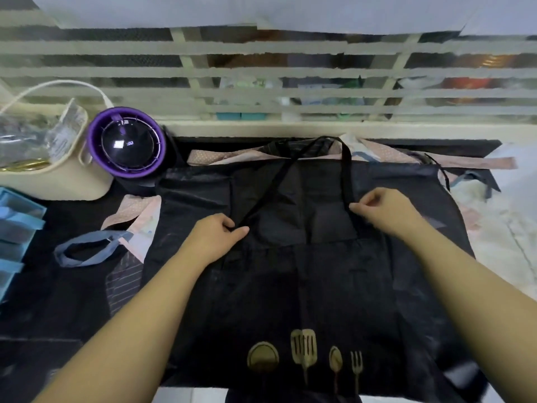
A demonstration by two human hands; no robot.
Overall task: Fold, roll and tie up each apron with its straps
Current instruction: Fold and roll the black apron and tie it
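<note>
Barely started on the black apron [305,286]: lies spread flat over the dark table [43,315], utensil print nearest, no fold, roll or knot yet. Pinches the two ends of its neck strap [346,170] at the bib corners, left hand [216,237] and right hand [383,212] alike, fingers curled tight. Leaves a pink apron [145,212] partly underneath, unfolded and probably next, near a purple fan [128,144].

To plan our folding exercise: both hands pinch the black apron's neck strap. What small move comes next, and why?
Probably draw the neck strap back onto the black apron. The left hand and right hand each pinch one end, the loop trails over the far edge, and the apron lies spread flat.
</note>
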